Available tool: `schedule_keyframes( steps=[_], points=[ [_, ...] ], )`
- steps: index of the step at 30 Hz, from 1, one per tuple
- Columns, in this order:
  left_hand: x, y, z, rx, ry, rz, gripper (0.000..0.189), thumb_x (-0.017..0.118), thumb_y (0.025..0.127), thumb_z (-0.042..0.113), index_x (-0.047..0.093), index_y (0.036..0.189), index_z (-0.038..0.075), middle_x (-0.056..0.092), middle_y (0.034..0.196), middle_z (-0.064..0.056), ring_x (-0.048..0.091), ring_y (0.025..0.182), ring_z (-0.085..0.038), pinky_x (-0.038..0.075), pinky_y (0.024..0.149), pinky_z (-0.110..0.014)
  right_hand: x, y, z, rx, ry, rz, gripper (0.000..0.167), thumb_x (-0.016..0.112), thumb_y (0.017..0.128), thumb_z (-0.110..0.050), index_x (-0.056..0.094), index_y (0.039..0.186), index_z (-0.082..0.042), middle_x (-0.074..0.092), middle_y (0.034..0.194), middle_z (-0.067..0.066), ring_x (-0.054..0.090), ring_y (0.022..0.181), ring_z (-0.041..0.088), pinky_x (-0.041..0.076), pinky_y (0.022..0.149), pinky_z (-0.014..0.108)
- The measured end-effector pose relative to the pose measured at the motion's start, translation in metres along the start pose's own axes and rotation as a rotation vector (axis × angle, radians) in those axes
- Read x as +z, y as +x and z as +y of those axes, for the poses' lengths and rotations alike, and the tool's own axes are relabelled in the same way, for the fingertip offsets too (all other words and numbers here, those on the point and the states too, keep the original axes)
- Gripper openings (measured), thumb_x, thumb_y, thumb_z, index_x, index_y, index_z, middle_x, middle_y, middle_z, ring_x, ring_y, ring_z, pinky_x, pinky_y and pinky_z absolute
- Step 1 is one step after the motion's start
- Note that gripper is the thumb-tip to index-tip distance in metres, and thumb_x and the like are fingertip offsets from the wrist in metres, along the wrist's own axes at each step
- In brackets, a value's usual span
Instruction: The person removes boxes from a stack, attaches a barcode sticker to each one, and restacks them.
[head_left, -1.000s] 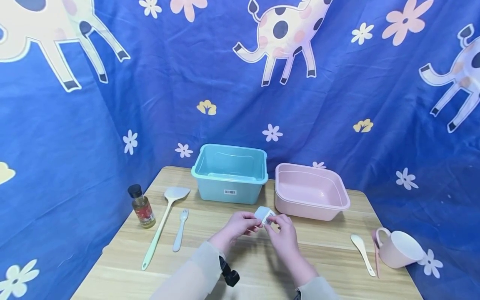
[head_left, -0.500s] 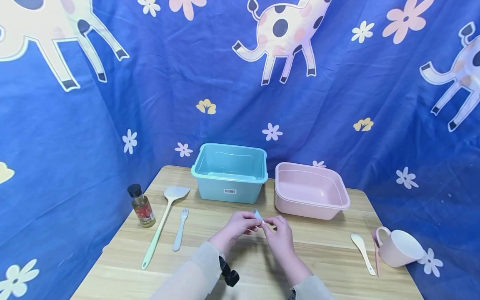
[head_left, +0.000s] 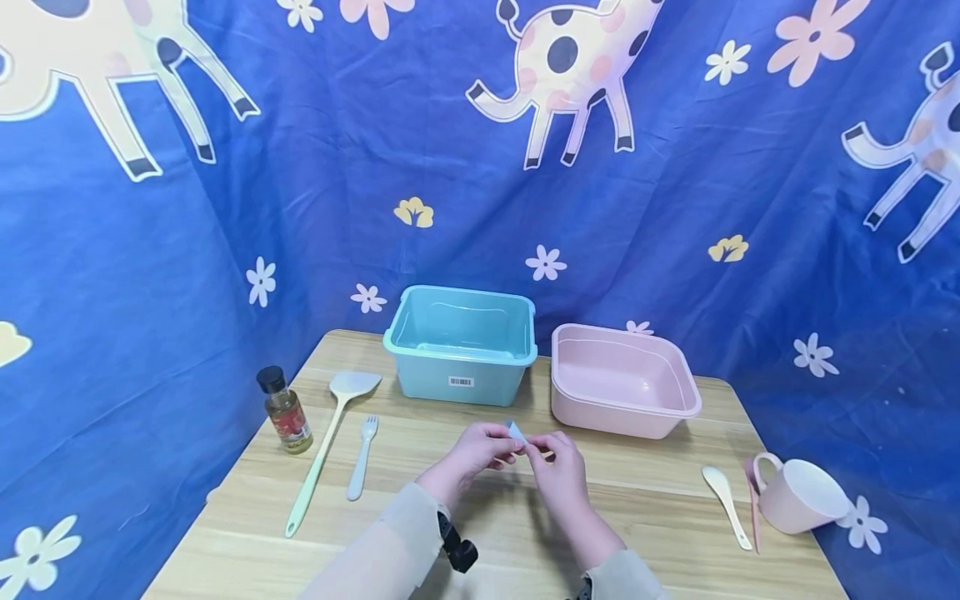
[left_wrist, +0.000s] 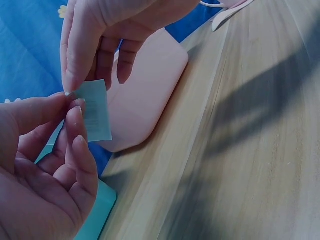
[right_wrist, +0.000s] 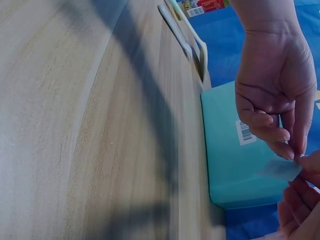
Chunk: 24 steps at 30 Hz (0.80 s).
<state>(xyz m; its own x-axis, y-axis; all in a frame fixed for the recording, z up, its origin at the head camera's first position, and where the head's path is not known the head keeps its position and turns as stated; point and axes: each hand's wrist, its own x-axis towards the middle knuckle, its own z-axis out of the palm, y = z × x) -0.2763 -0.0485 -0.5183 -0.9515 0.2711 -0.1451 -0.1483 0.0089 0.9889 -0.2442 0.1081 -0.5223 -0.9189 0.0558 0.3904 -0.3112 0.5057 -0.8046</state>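
A small, thin, pale square sheet [head_left: 516, 432] is held up between my two hands above the middle of the table. Faint lines of print show through it [left_wrist: 95, 111] in the left wrist view; what kind of sheet it is I cannot tell. My left hand [head_left: 480, 450] pinches one edge between thumb and fingertips. My right hand [head_left: 561, 471] pinches the same edge close beside, the two hands' fingertips nearly touching. Seen from the right wrist, the sheet [right_wrist: 280, 170] hangs in front of the teal basin, partly hidden by fingers.
Behind the hands stand a teal basin [head_left: 465, 379] with a barcode label and a pink basin [head_left: 615, 421]. At left are a bottle [head_left: 287, 417], a spatula [head_left: 322, 458] and a fork [head_left: 362, 462]. At right lie a spoon [head_left: 726, 508], a slim pink utensil [head_left: 753, 517] and a tipped mug [head_left: 798, 497].
One second ago the sheet lay more face-on, its printed side visible; it has since turned nearly edge-on. My right hand has shifted slightly left, closer to the left fingertips.
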Motion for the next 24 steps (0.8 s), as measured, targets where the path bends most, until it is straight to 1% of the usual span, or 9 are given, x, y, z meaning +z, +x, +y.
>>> schedule_keyframes(
  steps=[3, 5, 9, 12, 15, 19, 21, 22, 24],
  points=[
    [-0.0003, 0.0001, 0.0001, 0.001, 0.002, -0.005, 0.021, 0.072, 0.086, 0.008, 0.070, 0.100, -0.008, 0.073, 0.086, -0.008, 0.065, 0.066, -0.012, 0.050, 0.061, -0.028, -0.0004, 0.0006, -0.0005, 0.050, 0.041, -0.003, 0.006, 0.075, 0.085, -0.002, 0.076, 0.088, -0.007, 0.066, 0.084, -0.004, 0.060, 0.078, 0.016, 0.052, 0.067, 0.027],
    [-0.0004, 0.0001, -0.0002, -0.001, -0.003, -0.008, 0.021, 0.072, 0.086, 0.008, 0.069, 0.100, -0.008, 0.073, 0.085, -0.007, 0.064, 0.066, -0.013, 0.050, 0.061, -0.029, -0.0006, 0.0011, 0.0000, 0.082, 0.069, -0.003, 0.006, 0.074, 0.086, -0.001, 0.076, 0.088, -0.006, 0.067, 0.085, -0.003, 0.060, 0.076, 0.015, 0.051, 0.066, 0.026],
    [-0.0002, -0.0007, -0.0004, -0.002, -0.010, -0.009, 0.019, 0.071, 0.085, 0.006, 0.068, 0.097, -0.008, 0.072, 0.084, -0.007, 0.065, 0.067, -0.014, 0.051, 0.062, -0.029, -0.0014, 0.0017, 0.0013, 0.153, 0.113, -0.001, 0.003, 0.074, 0.086, -0.003, 0.074, 0.089, -0.003, 0.068, 0.084, 0.001, 0.059, 0.075, 0.015, 0.050, 0.065, 0.026],
    [0.0000, -0.0006, -0.0011, -0.010, -0.010, 0.001, 0.014, 0.070, 0.084, 0.004, 0.068, 0.093, -0.006, 0.071, 0.083, -0.008, 0.066, 0.069, -0.016, 0.052, 0.062, -0.030, -0.0021, 0.0020, 0.0025, 0.205, 0.130, 0.000, 0.006, 0.074, 0.087, -0.005, 0.072, 0.090, -0.001, 0.068, 0.082, 0.003, 0.059, 0.076, 0.016, 0.048, 0.065, 0.026],
    [0.0000, -0.0002, -0.0022, -0.020, -0.012, 0.021, 0.009, 0.070, 0.084, 0.005, 0.067, 0.088, -0.003, 0.070, 0.081, -0.007, 0.066, 0.069, -0.017, 0.052, 0.062, -0.030, -0.0033, 0.0020, 0.0032, 0.240, 0.147, 0.002, 0.007, 0.072, 0.088, -0.005, 0.071, 0.090, 0.001, 0.068, 0.081, 0.004, 0.059, 0.077, 0.017, 0.048, 0.063, 0.026],
    [-0.0002, 0.0002, -0.0034, -0.028, -0.044, 0.057, 0.006, 0.070, 0.085, 0.006, 0.065, 0.085, 0.002, 0.068, 0.080, -0.002, 0.065, 0.068, -0.016, 0.051, 0.061, -0.028, -0.0057, 0.0018, 0.0018, 0.269, 0.170, 0.005, 0.006, 0.070, 0.089, -0.005, 0.069, 0.089, 0.002, 0.068, 0.081, 0.005, 0.060, 0.077, 0.017, 0.047, 0.063, 0.026],
    [-0.0007, -0.0003, -0.0026, -0.028, -0.052, 0.083, 0.007, 0.069, 0.086, 0.005, 0.064, 0.085, 0.001, 0.067, 0.079, -0.002, 0.064, 0.067, -0.015, 0.049, 0.059, -0.028, -0.0070, 0.0015, 0.0009, 0.277, 0.178, 0.006, 0.005, 0.069, 0.089, -0.003, 0.069, 0.089, 0.002, 0.068, 0.082, 0.006, 0.060, 0.078, 0.018, 0.047, 0.064, 0.026],
    [-0.0004, -0.0034, 0.0013, -0.020, -0.059, 0.096, 0.007, 0.068, 0.086, 0.004, 0.063, 0.085, 0.001, 0.066, 0.078, -0.001, 0.062, 0.065, -0.014, 0.048, 0.058, -0.027, -0.0075, 0.0011, 0.0005, 0.275, 0.184, 0.006, 0.004, 0.069, 0.089, -0.002, 0.069, 0.089, 0.002, 0.068, 0.083, 0.007, 0.060, 0.078, 0.018, 0.047, 0.064, 0.026],
    [-0.0012, -0.0038, 0.0014, -0.020, -0.067, 0.131, 0.007, 0.068, 0.085, 0.004, 0.062, 0.085, 0.001, 0.064, 0.077, 0.000, 0.059, 0.062, -0.012, 0.044, 0.055, -0.025, -0.0088, 0.0006, -0.0001, 0.283, 0.195, 0.004, 0.004, 0.069, 0.089, -0.002, 0.069, 0.090, 0.003, 0.067, 0.083, 0.007, 0.059, 0.079, 0.018, 0.047, 0.064, 0.025]
  ],
)
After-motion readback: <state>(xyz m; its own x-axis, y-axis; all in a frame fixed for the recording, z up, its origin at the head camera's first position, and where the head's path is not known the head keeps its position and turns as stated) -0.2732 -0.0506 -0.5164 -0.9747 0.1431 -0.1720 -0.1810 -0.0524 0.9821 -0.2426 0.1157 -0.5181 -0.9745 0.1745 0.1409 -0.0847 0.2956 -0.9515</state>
